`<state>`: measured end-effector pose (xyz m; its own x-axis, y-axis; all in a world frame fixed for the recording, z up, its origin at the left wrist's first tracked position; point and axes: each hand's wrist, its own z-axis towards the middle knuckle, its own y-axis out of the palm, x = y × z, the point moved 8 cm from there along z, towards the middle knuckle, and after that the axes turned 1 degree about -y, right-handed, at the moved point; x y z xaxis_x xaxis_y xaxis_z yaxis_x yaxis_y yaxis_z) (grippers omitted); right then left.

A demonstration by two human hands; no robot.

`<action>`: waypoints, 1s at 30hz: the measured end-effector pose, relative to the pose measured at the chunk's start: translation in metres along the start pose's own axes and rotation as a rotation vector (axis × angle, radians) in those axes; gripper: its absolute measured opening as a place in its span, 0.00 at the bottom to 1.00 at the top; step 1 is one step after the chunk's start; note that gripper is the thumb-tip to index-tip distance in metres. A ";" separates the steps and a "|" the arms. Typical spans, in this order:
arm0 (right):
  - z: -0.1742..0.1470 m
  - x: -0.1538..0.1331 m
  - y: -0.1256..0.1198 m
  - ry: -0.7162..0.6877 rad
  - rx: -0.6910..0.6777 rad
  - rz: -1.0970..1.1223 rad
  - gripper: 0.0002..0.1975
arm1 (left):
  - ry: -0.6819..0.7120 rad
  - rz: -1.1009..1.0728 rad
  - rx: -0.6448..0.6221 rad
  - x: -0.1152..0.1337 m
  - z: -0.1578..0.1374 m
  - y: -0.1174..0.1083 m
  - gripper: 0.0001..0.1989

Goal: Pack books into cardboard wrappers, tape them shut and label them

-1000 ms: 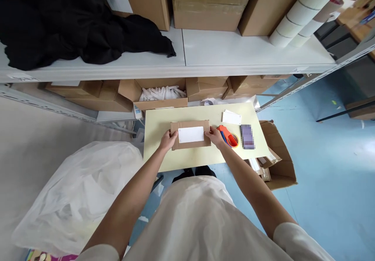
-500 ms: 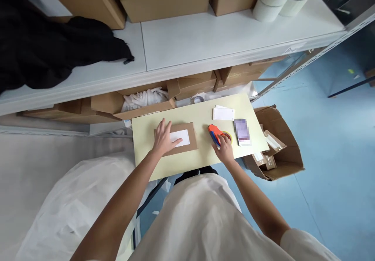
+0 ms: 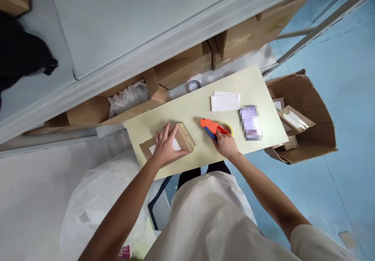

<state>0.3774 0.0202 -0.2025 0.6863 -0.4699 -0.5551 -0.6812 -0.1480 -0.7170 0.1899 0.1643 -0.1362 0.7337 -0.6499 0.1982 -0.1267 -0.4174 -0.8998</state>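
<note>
A small brown cardboard box (image 3: 185,136) with a white label (image 3: 176,145) lies on the pale yellow tabletop (image 3: 202,151). My left hand (image 3: 167,145) spans the box from above, fingers by its far edge and thumb by the near one, covering part of the label. The box's right end shows a strip of clear tape. My right hand (image 3: 227,145) is closed around an orange and blue tape dispenser (image 3: 209,126), which carries a yellow-rimmed tape roll (image 3: 227,127). The dispenser is to the right of the box, apart from it.
White paper slips (image 3: 225,102) and a pixelated phone-like object (image 3: 250,122) lie at the table's right. Beyond its right edge, a large open carton (image 3: 318,124) holds several parcels. A grey shelf (image 3: 140,18) with cartons runs behind. A white bag (image 3: 102,202) bulges at lower left.
The box has turned, and its taped right end now shows. My left fingers have shifted along it. My right hand has closed more fully on the tape dispenser. The camera view has tilted.
</note>
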 end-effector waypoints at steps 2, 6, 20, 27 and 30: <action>-0.006 -0.003 -0.014 -0.129 0.051 0.182 0.08 | -0.008 -0.103 0.056 0.003 0.008 -0.013 0.48; -0.017 0.004 -0.027 -0.214 0.032 0.670 0.08 | 0.002 -0.558 -0.045 0.024 0.044 -0.034 0.35; -0.023 0.006 -0.002 -0.117 -0.029 1.047 0.14 | -0.145 -1.236 -0.819 0.073 0.071 0.011 0.18; -0.027 0.008 0.000 -0.094 -0.008 1.083 0.17 | -0.253 -1.168 -0.801 0.065 0.078 0.002 0.24; -0.024 0.009 0.002 -0.039 0.033 1.104 0.21 | -0.166 -0.915 -0.648 0.070 0.093 -0.007 0.19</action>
<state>0.3763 -0.0050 -0.1983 -0.2873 -0.3010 -0.9093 -0.9174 0.3595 0.1708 0.3042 0.1813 -0.1522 0.8015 0.1405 0.5812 0.2164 -0.9743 -0.0630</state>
